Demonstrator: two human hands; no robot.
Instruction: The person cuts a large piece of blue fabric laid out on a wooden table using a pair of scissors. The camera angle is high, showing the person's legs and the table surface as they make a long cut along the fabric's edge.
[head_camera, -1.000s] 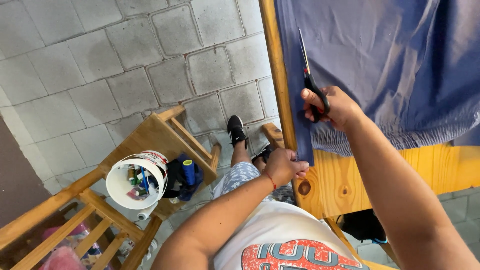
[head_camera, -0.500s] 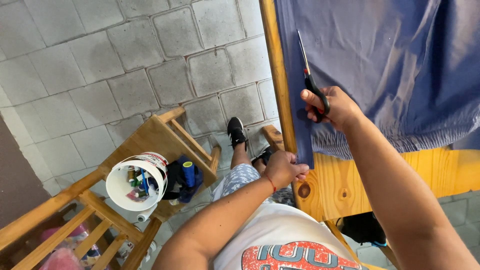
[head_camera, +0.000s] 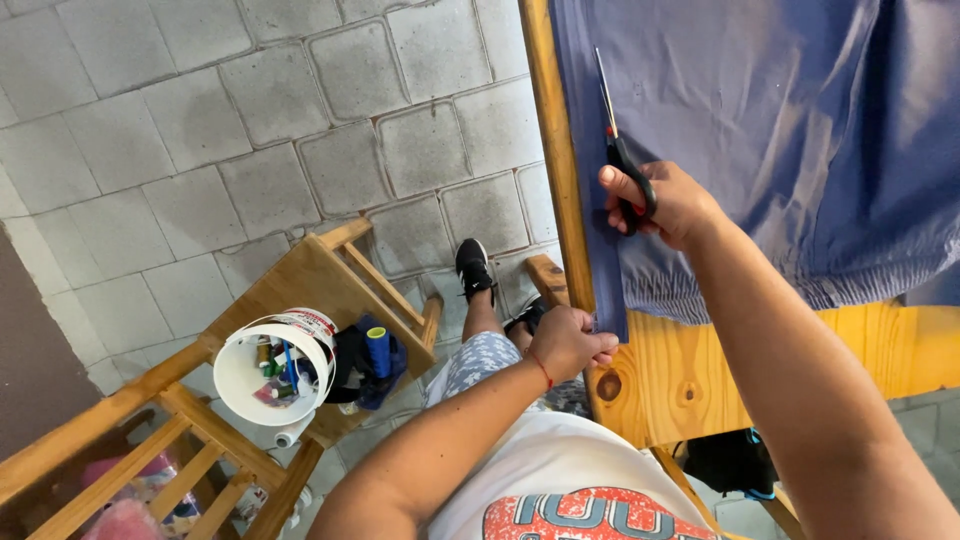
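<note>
Right hand (head_camera: 665, 205) clamps scissors (head_camera: 618, 150) cutting along the cloth (head_camera: 760, 130) edge; left hand (head_camera: 572, 342) pinches the cloth's lower corner, keeping it taut

The blue fabric (head_camera: 760, 130) runs out of the picture at the top and the right edge, so its full shape is not visible. The lower blade of the scissors (head_camera: 618, 150) is hidden under the cloth, and the right hand (head_camera: 665, 205) covers most of the black handles. The fingertips of the left hand (head_camera: 572, 342) are hidden behind the fabric strip. The small things inside the white bucket (head_camera: 268, 368) are too small to tell. The wooden table (head_camera: 760, 370) is cut off at the right.
</note>
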